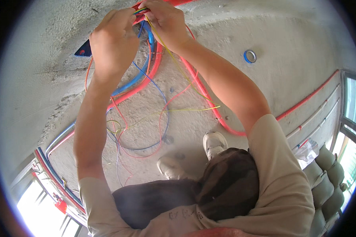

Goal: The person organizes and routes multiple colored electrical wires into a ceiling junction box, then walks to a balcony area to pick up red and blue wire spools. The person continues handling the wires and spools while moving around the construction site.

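Note:
At the top of the view, my left hand (114, 43) and my right hand (166, 25) are close together, each with its fingers closed on a small bundle of electrical wires (141, 10). Green, yellow and red strands show between the fingertips; their ends are hidden. A yellow-green wire (170, 53) hangs from my right hand. Blue wire (168, 104) and red wire (158, 150) lie in loose loops on the concrete floor below. Blue conduit (136, 81) and red conduit (156, 65) curve up beneath my hands.
A roll of blue tape (250, 56) lies on the floor to the right. Another red conduit (199, 83) runs under my right forearm. Filled sacks (328, 177) stand at the lower right, near a window. More pipes (59, 177) line the left side.

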